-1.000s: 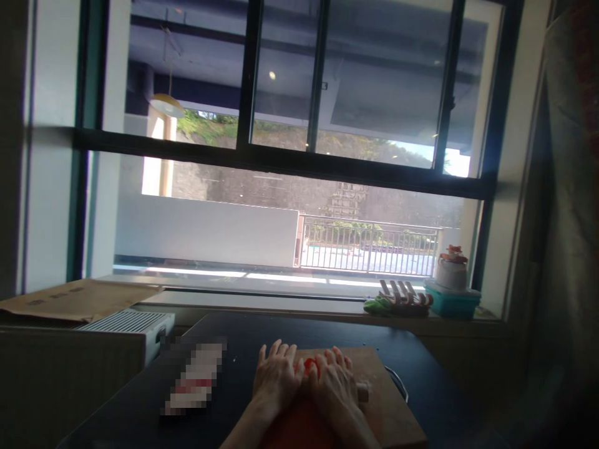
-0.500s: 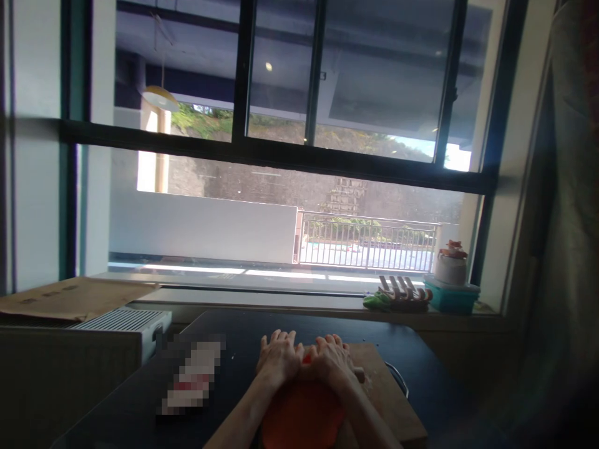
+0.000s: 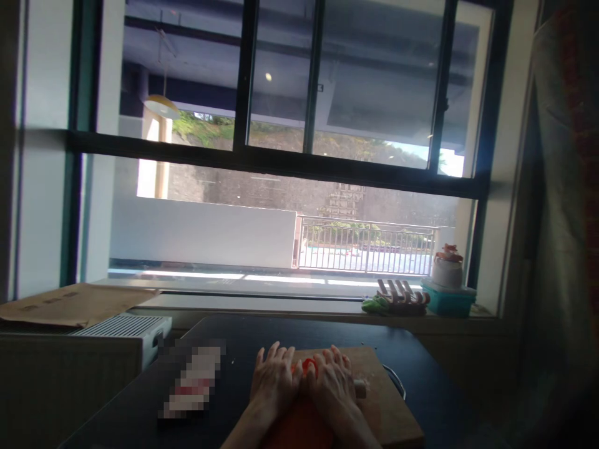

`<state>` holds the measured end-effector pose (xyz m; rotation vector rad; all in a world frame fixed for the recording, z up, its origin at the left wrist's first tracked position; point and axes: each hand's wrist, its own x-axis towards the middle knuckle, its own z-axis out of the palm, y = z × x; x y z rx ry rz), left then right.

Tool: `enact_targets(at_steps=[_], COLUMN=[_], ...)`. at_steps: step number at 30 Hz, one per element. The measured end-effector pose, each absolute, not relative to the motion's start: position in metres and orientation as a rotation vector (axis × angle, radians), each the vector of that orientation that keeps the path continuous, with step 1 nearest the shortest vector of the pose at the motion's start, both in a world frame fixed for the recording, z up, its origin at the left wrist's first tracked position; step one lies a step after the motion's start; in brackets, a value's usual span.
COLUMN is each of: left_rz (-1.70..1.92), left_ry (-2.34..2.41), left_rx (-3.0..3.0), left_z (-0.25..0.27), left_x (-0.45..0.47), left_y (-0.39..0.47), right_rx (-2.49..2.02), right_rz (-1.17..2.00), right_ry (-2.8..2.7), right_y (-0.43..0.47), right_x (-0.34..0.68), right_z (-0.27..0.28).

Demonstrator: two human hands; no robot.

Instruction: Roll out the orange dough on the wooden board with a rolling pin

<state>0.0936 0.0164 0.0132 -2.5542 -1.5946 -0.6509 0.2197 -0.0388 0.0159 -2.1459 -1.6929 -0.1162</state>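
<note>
My left hand (image 3: 276, 380) and my right hand (image 3: 331, 377) lie side by side, palms down, on a wooden rolling pin. Their fingers are stretched forward and slightly spread, not wrapped around the pin. Only the right end of the rolling pin (image 3: 360, 389) shows; the hands cover the rest. Beneath them is an orange, dough-like sheet (image 3: 299, 430), partly hidden by my forearms, with a brighter bit visible between the thumbs. A wooden board (image 3: 390, 405) extends out to the right, with pale traces on its surface near the pin.
The dark table (image 3: 224, 405) carries a pixelated item (image 3: 194, 383) on the left. A metal handle (image 3: 395, 381) juts from the board's right side. On the sill stand a teal box (image 3: 449, 299), a slatted rack (image 3: 405, 299) and a green item (image 3: 374, 304). Brown paper (image 3: 79, 302) lies at left.
Both hands and the rolling pin have shifted a little toward me over the orange sheet. More of the board's far part shows. The whole view has also tilted slightly.
</note>
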Motion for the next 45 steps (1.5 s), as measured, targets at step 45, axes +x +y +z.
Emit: enact_targets(at_steps=[45], left_rz=[-0.645], left_ry=[-1.573], left_rx=[-2.554], left_z=[0.012], left_x=[0.09], left_y=[0.012], right_rx=[-2.097], right_rz=[-0.141], right_ry=[-1.712], right_y=[-0.038], right_x=[0.229], right_z=[0.007])
